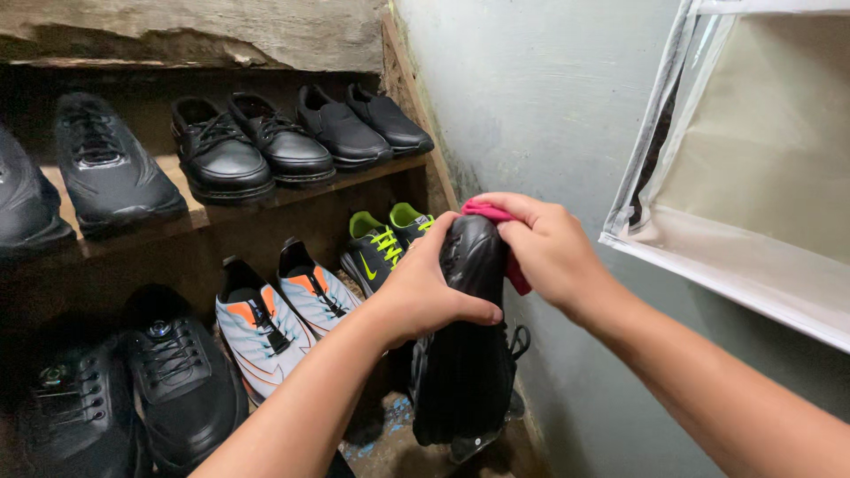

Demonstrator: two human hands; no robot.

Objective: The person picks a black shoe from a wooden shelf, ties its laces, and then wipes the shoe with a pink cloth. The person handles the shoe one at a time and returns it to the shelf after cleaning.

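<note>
Two hands work on one black shoe [465, 354], held upright in front of the wooden rack with its toe end up and its laces dangling at the lower right. The left hand [425, 288] is closed around the shoe's upper part, thumb across the front; its palm side is hidden behind the shoe. The right hand [549, 248] clutches a pink cloth [496, 226] pressed against the top of the shoe, and most of that cloth is covered by the fingers, so its shape cannot be made out.

On the upper shelf [354, 177] stand black lace-up shoes [248, 146] and black slip-ons [363, 124]; at the far left another black shoe [27, 208] is cut off by the picture's edge. Below sit a white-and-orange pair [283, 314], partly behind the left forearm, and a dark pair with lime laces [385, 248], half hidden by the left hand. The black shoes at the bottom left [133, 389] lie in deep shadow. A white-framed panel [753, 257] at the right is cropped.
</note>
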